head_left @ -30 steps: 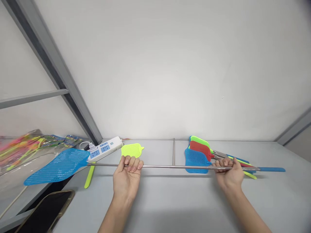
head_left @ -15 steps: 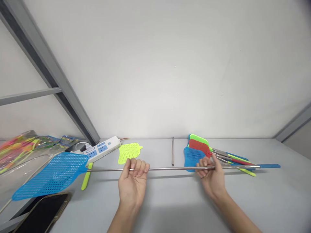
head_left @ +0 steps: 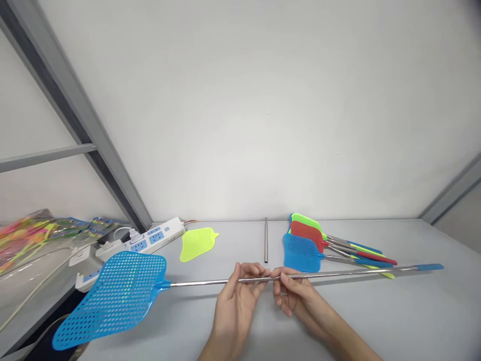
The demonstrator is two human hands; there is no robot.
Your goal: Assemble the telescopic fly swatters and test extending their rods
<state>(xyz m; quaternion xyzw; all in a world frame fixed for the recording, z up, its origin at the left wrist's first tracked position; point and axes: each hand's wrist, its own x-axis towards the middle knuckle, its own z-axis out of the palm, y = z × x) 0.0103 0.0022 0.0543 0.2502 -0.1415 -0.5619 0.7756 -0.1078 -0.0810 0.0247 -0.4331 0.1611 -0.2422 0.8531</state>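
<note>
A blue fly swatter (head_left: pixel 116 296) with a long extended metal rod lies across both hands above the table. Its perforated head is at the left and its blue grip at the far right. My left hand (head_left: pixel 240 296) is closed round the rod near the middle, palm up. Close beside it, my right hand (head_left: pixel 295 291) pinches the same rod between thumb and fingers. Behind the hands lie a loose yellow-green swatter head (head_left: pixel 199 243) and a separate metal tube (head_left: pixel 266 240).
Several folded swatters in blue, red and green (head_left: pixel 304 250) are piled at the right. A white power strip (head_left: pixel 161 235) with plugs sits at the left, near colourful plastic packages (head_left: pixel 33 235). A phone (head_left: pixel 47 341) is partly hidden under the blue head. A wall stands behind the table (head_left: pixel 376 321).
My right hand has slid left along the rod, close to my left hand. The swatter and left hand have shifted right and nearer; the blue head now covers the yellow-green handle.
</note>
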